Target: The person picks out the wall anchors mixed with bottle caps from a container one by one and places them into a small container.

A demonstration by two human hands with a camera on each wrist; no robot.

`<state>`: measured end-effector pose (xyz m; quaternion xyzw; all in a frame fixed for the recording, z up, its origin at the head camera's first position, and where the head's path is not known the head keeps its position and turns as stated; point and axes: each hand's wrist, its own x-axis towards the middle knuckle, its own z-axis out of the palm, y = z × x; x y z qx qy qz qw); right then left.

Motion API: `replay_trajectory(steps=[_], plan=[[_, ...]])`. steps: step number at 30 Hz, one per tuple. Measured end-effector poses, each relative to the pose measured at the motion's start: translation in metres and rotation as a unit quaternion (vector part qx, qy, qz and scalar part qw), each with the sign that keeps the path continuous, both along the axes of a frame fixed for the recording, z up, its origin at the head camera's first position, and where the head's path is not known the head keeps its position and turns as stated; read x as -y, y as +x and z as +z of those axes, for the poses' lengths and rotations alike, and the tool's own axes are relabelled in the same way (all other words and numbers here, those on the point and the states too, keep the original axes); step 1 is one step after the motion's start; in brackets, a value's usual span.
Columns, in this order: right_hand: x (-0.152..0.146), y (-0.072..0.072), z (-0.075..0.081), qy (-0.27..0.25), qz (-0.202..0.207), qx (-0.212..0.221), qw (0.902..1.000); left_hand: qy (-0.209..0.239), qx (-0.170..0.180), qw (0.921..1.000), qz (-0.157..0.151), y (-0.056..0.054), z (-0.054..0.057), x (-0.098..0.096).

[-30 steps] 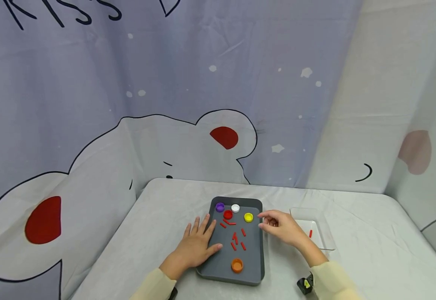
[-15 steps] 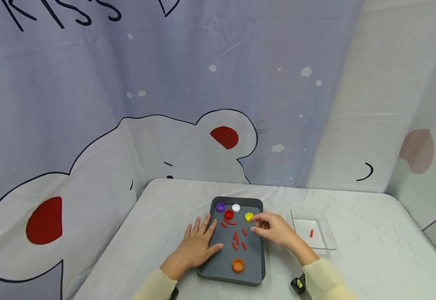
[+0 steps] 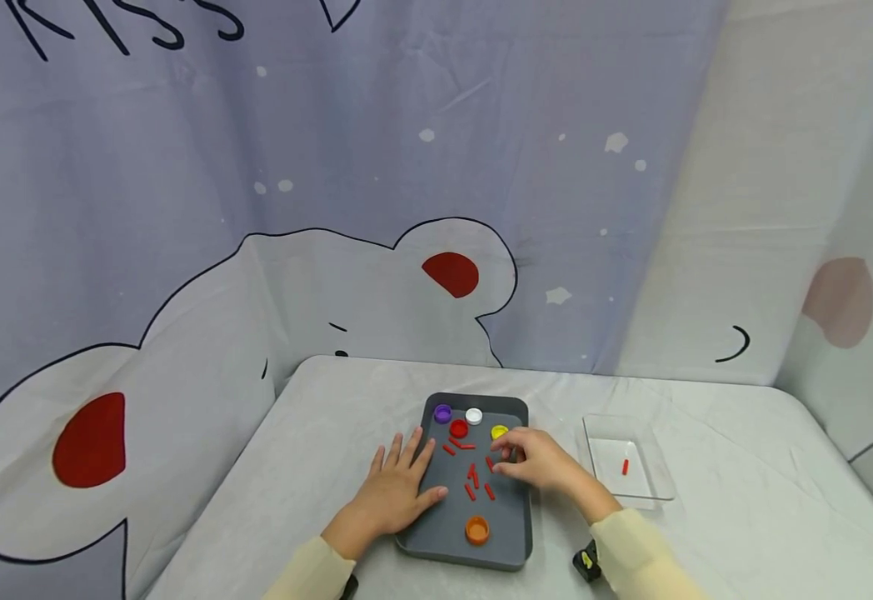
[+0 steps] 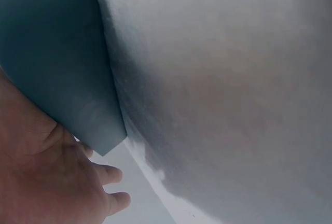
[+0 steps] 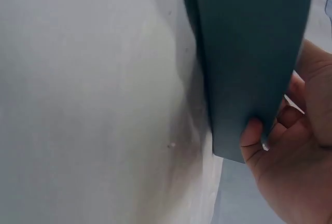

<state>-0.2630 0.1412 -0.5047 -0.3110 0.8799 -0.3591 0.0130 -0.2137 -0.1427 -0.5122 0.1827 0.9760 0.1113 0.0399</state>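
Note:
A grey tray (image 3: 436, 542) lies on the table with several small red sticks (image 3: 476, 479) scattered on it. My left hand (image 3: 391, 493) rests over the tray's left rim, its fingers spread. My right hand (image 3: 537, 458) is over the tray's right side, thumb and forefinger apart and bent, beside one red stick (image 3: 490, 464). No grip on that stick shows. A yellow cap (image 3: 500, 432) sits just beyond the right fingers, partly covered by them. In the right wrist view the little finger (image 5: 252, 133) lies at the tray's outer wall (image 5: 244, 79).
Purple (image 3: 442, 413), white (image 3: 474, 416) and red (image 3: 459, 428) caps stand at the tray's far end, an orange cap (image 3: 477, 530) at the near end. To the right is a clear plastic box (image 3: 665, 483) holding one red stick (image 3: 626, 467).
My right hand has moved left from the tray's right rim, in over the tray towards a red stick. The left hand has stayed in place.

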Motion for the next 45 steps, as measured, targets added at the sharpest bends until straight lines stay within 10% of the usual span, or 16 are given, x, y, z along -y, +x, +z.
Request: replay_trajectory(steps=[45], plan=[[0.016,-0.012,-0.004,0.136,-0.014,-0.048,0.9895,0.006,-0.01,0.9999,-0.008,0.002,0.005,0.0]])
